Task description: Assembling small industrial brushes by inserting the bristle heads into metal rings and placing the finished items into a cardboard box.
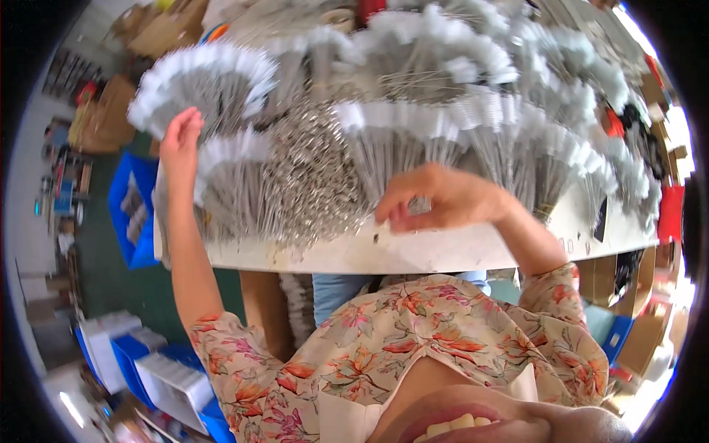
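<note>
My left hand reaches to the left side of the table, its fingertips pressed together at the edge of a fanned bundle of white-headed wire brushes. What those fingers hold, if anything, I cannot make out. My right hand hovers over the near part of the table with curled fingers and thumb drawn together; anything in them is too small to tell. Beside it, to the left, lies a heap of small shiny metal pieces. More wire-stemmed brushes stand in rows behind my right hand.
Brush bundles crowd the far side of the white table. A tiny dark piece lies near its front edge. Left of the table are a blue bin and cardboard boxes. A red object is at the right end.
</note>
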A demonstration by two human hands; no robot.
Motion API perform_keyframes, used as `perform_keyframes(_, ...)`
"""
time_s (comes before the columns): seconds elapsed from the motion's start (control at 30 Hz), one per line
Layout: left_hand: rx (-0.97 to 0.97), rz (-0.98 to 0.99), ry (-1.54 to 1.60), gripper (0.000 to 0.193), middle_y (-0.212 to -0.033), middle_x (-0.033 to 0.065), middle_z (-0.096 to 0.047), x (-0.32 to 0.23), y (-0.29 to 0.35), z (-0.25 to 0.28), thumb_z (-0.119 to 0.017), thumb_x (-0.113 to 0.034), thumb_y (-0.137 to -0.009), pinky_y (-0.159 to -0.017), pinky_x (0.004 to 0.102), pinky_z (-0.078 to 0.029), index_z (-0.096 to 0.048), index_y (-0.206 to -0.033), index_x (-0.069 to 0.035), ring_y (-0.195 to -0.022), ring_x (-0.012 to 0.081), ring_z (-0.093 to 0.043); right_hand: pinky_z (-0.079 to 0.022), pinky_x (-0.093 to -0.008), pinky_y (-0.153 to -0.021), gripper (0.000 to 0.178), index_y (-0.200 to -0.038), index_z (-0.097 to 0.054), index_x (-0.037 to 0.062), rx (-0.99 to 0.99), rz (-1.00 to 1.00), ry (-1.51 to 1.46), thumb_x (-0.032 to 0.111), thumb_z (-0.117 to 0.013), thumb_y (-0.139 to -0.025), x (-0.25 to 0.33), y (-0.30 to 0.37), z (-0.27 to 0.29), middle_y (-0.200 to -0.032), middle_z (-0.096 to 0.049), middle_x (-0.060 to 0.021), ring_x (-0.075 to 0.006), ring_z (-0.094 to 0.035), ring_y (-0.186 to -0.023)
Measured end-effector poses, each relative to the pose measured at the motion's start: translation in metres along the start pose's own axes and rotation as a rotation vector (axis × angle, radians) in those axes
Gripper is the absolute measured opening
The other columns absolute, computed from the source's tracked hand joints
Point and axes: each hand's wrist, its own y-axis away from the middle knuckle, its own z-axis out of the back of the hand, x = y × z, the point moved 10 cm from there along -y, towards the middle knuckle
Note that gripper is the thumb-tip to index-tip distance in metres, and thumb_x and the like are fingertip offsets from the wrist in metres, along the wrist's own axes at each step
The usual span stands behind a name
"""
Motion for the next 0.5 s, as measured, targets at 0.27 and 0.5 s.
perform_keyframes(0.27,0.11,-0.075,-1.119,0.023,-0.085,0.0162,-0.063,0.104,-0.128,-0.059,-0.058,-0.026,-0.079,-0.071,0.0423,-0.048,-0.06,-0.092,-0.007,-0.08,0.0344,-0.06,-0.049,-0.0245,-0.051,0.017,-0.085,-0.065,0.0028,-0.666,-0.4,0.375,0.017,-0.057,-0.081,-0.058,0.021,0.222,-0.062,-0.062,-0.0056,-0.0107,-0.059,-0.052)
perform_keyframes(0.5,0.116,-0.028,-0.979,0.02,-0.08,0.0132,-0.063,0.095,-0.128,-0.047,-0.06,-0.026,-0.078,-0.065,0.0425,-0.045,-0.059,-0.085,-0.007,-0.075,0.0342,-0.059,-0.049,-0.0229,-0.047,0.024,-0.075,-0.066,0.0009,-0.844,-0.6,0.265,0.024,-0.064,-0.079,-0.138,-0.013,0.303,-0.059,-0.062,-0.0042,-0.0091,-0.059,-0.049)
